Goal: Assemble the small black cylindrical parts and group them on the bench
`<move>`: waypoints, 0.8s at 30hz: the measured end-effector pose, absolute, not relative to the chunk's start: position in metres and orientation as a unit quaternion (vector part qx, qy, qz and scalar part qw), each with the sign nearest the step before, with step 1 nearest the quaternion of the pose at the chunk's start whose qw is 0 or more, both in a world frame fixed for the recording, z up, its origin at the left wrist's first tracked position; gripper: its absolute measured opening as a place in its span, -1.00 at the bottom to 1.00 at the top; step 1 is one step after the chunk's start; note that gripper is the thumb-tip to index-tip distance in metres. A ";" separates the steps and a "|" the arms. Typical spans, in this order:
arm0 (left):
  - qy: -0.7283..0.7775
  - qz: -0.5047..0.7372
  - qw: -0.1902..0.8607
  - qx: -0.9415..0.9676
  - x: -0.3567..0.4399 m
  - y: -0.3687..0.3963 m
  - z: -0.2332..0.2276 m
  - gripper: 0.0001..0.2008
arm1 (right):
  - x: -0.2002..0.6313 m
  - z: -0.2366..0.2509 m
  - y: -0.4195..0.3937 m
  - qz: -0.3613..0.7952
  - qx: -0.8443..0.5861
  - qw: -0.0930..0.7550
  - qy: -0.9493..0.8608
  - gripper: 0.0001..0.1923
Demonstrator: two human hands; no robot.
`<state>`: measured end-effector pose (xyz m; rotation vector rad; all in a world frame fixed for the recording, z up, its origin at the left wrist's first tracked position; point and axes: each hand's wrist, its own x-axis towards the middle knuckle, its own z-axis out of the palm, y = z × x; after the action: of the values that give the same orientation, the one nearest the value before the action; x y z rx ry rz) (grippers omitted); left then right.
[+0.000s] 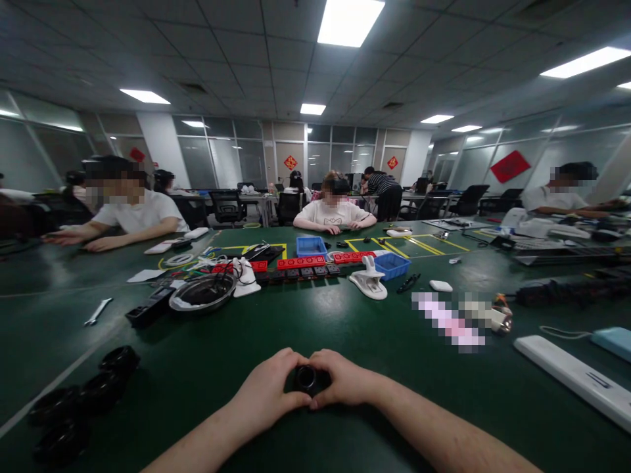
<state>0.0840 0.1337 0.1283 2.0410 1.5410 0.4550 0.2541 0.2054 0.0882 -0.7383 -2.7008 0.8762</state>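
Low in the middle of the head view, a small black cylindrical part point(306, 376) with a round opening on top is at the green table's surface. My left hand point(269, 381) curls round its left side, thumb in front and fingers behind. From the other side my right hand point(345, 380) closes on it the same way, so the fingertips and thumbs of both hands meet. The fingers hide much of its sides. Off to the left, several black hollow round parts point(101, 389) are grouped on the table, away from both hands.
A wrench point(98, 312) and a metal bowl point(203, 293) with cables lie to the left. Ahead are red socket strips point(302, 263), blue bins point(392, 265) and a white clip stand point(368, 282). A long white bar point(576, 381) lies right. Co-workers sit around the table.
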 end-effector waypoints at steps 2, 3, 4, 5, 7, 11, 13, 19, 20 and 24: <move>0.576 0.172 0.265 0.754 0.085 0.133 0.128 -0.66 | 0.253 0.088 0.204 0.297 -0.271 0.103 -0.910 -0.53; 0.578 0.173 0.261 0.754 0.085 0.132 0.127 -0.66 | 0.252 0.087 0.203 0.293 -0.285 0.103 -0.907 -0.52; 0.580 0.175 0.254 0.754 0.086 0.131 0.127 -0.67 | 0.251 0.086 0.201 0.286 -0.301 0.104 -0.904 -0.51; 0.584 0.177 0.247 0.753 0.087 0.131 0.126 -0.67 | 0.249 0.085 0.199 0.273 -0.322 0.107 -0.900 -0.50; 0.600 0.181 0.226 0.746 0.089 0.130 0.123 -0.68 | 0.244 0.081 0.193 0.229 -0.369 0.116 -0.893 -0.50; 0.647 0.189 0.172 0.718 0.093 0.128 0.116 -0.66 | 0.236 0.075 0.182 0.126 -0.421 0.136 -0.888 -0.57; 0.657 0.185 0.158 0.714 0.094 0.128 0.114 -0.64 | 0.236 0.076 0.180 0.125 -0.406 0.150 -0.893 -0.58; 0.618 0.177 0.182 0.744 0.089 0.130 0.119 -0.64 | 0.249 0.088 0.194 0.275 -0.278 0.133 -0.911 -0.53; 0.608 0.176 0.192 0.750 0.087 0.131 0.121 -0.65 | 0.251 0.089 0.197 0.296 -0.265 0.121 -0.910 -0.56; 0.556 0.169 0.223 0.783 0.080 0.133 0.127 -0.64 | 0.255 0.089 0.205 0.335 -0.241 0.109 -0.904 -0.62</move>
<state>0.0798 0.1332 0.1268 2.1613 1.5356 0.4674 0.2547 0.2053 0.0892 -0.7098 -2.6590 0.9856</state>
